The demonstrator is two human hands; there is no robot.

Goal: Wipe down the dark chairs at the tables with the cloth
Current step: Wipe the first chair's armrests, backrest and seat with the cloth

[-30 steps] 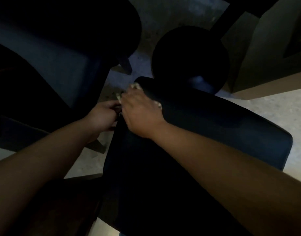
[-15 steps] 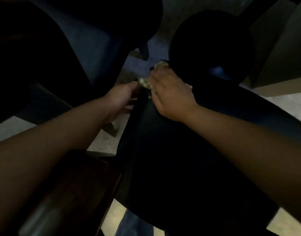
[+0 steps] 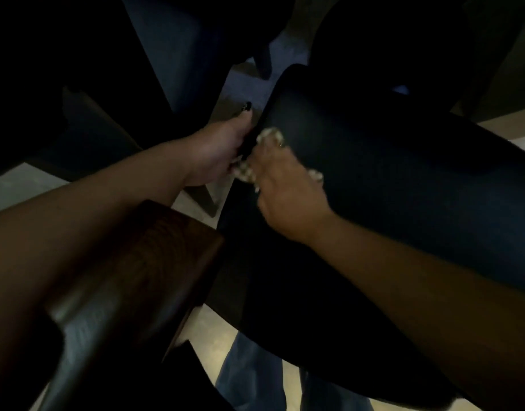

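Right hand (image 3: 288, 197) pressing cloth (image 3: 268, 136) onto chair backrest (image 3: 403, 179), fingers curled over it; backrest running away rightward; left hand (image 3: 216, 149) gripping its near edge.

Two hands (image 3: 216, 149) (image 3: 288, 197), one pale cloth (image 3: 270, 137), two dark chairs (image 3: 403, 179) (image 3: 172, 48), one wooden table corner (image 3: 154, 256), one round dark stool (image 3: 388, 40)

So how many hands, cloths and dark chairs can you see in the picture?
Hands: 2, the left hand and the right hand
Cloths: 1, the cloth
Dark chairs: 2, the near chair and the far chair
Total: 5
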